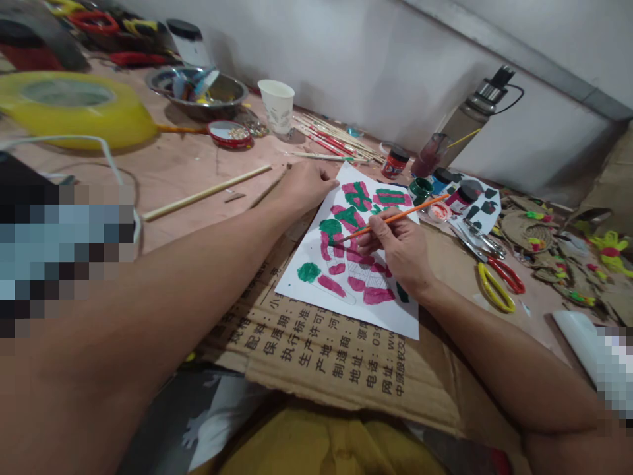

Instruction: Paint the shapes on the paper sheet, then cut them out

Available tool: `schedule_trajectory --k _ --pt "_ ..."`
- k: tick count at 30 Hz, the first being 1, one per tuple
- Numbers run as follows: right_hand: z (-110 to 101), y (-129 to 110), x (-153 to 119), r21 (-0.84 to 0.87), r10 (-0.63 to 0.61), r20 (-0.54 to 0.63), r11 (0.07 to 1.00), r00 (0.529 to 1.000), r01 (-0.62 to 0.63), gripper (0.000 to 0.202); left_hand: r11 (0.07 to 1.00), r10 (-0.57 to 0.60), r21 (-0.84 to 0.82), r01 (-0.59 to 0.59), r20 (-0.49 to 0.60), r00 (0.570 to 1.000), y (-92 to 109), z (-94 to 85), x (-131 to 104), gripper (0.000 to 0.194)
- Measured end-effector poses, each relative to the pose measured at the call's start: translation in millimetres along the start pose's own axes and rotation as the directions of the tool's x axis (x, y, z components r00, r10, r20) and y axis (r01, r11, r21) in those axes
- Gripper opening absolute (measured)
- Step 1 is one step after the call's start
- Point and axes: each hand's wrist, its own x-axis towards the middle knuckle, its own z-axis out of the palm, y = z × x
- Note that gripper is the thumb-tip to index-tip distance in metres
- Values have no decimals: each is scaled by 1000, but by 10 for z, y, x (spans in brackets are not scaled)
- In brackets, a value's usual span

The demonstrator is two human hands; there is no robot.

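A white sheet of paper (pixel 316 290) with pink and green painted shapes and pencil outlines lies on a flat piece of cardboard (pixel 316 369). My right hand (pixel 398 247) is closed around a thin orange paintbrush (pixel 413 210), its tip at a green and pink patch left of centre on the sheet. My left hand (pixel 309 188) is at the upper left edge of the paper, its fingers curled in against that edge. Past the sheet's right corner stand an open jar of green paint (pixel 420 189) and a red-labelled paint jar (pixel 394 162).
Red and yellow scissors (pixel 496 297) lie right of the cardboard, near woven straw pieces (pixel 534 234). A tall bottle (pixel 467 119) stands by the wall. Behind are a paper cup (pixel 277 109), thin sticks (pixel 331 135), a metal bowl (pixel 198 99) and a yellow tape roll (pixel 123 119).
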Motion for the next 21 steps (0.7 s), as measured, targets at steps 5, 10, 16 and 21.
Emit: schedule_trajectory --k 5,10,16,21 --pt "-5 -50 -18 -54 3 -13 999 1000 -4 48 999 -45 2 45 15 999 58 -25 -35 19" --pt "19 -31 -28 -31 4 -10 1000 1000 -4 48 999 -42 1 42 17 999 50 -22 -22 18" --pt "-11 -42 -31 -58 -3 -3 998 1000 3 48 997 -70 31 69 25 997 67 -33 -29 17" --pt "-5 -75 -37 -67 -43 -27 997 999 41 44 998 -54 20 53 14 998 83 -31 -31 15"
